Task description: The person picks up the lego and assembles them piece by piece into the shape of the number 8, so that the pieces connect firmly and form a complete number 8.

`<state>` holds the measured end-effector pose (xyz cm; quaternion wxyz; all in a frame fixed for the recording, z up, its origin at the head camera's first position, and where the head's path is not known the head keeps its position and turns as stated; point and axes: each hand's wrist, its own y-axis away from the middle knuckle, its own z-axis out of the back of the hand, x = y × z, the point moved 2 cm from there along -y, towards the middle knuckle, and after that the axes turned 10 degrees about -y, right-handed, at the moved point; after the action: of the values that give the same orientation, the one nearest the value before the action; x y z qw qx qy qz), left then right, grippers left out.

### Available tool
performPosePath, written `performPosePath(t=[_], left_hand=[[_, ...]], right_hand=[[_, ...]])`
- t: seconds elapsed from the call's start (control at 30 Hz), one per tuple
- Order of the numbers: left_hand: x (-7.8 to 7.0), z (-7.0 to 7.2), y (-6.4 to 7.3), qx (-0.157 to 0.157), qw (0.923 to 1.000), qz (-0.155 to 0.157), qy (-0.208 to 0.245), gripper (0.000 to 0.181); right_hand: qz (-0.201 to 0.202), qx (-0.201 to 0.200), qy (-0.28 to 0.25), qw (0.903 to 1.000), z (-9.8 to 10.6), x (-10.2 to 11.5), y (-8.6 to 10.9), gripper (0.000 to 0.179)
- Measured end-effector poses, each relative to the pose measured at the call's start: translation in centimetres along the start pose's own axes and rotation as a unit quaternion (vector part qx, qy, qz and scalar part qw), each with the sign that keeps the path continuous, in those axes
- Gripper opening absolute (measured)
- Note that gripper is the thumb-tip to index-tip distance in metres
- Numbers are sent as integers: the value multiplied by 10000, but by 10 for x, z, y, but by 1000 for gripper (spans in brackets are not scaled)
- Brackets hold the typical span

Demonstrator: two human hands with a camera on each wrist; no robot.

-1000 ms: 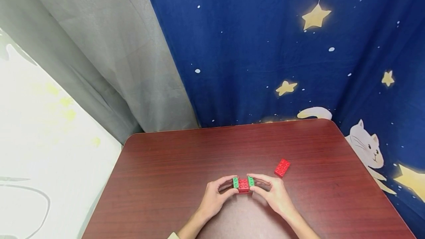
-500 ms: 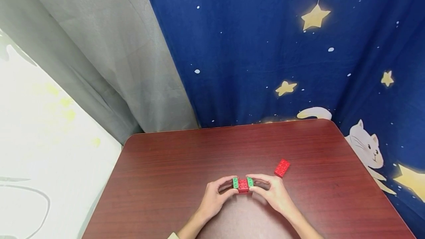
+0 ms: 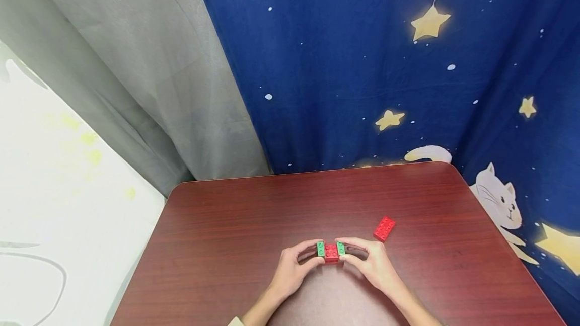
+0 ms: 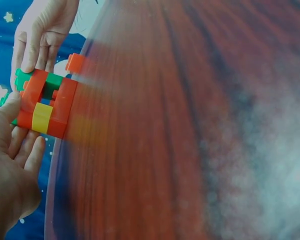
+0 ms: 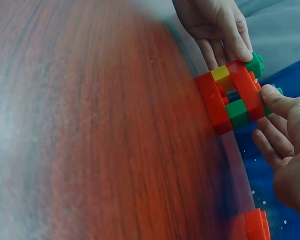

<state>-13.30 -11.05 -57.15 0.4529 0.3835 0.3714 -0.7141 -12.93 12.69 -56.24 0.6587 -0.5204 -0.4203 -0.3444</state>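
I see a starry blue curtain [image 3: 335, 64] behind the dark red table [image 3: 235, 225]. Over its near half, the left hand [image 3: 288, 270] and right hand [image 3: 377, 265] hold a block stack [image 3: 332, 253] from both ends, presumably to keep it level. A loose red brick [image 3: 383, 229] lies just beyond the right hand, seemingly obstructing nothing. Thumbs and fingers pinch the left green block [image 3: 320, 249] and right green block [image 3: 341, 248]; my wrist views alone reveal the yellow block [image 4: 42, 118].

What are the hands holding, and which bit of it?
A brick stack, by the two green bricks on top: the left hand pinches one, the right hand the other.
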Motion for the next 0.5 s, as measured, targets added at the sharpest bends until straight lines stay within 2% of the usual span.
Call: performPosePath(t=[0.3, 0.5], left_hand=[[0, 1, 0, -39, 10000, -53, -19, 43], [2, -1, 0, -45, 10000, -50, 24, 43]], right_hand=[[342, 11, 244, 9991, -1, -2, -1, 38], [329, 112, 6, 9994, -1, -1, 0, 37]])
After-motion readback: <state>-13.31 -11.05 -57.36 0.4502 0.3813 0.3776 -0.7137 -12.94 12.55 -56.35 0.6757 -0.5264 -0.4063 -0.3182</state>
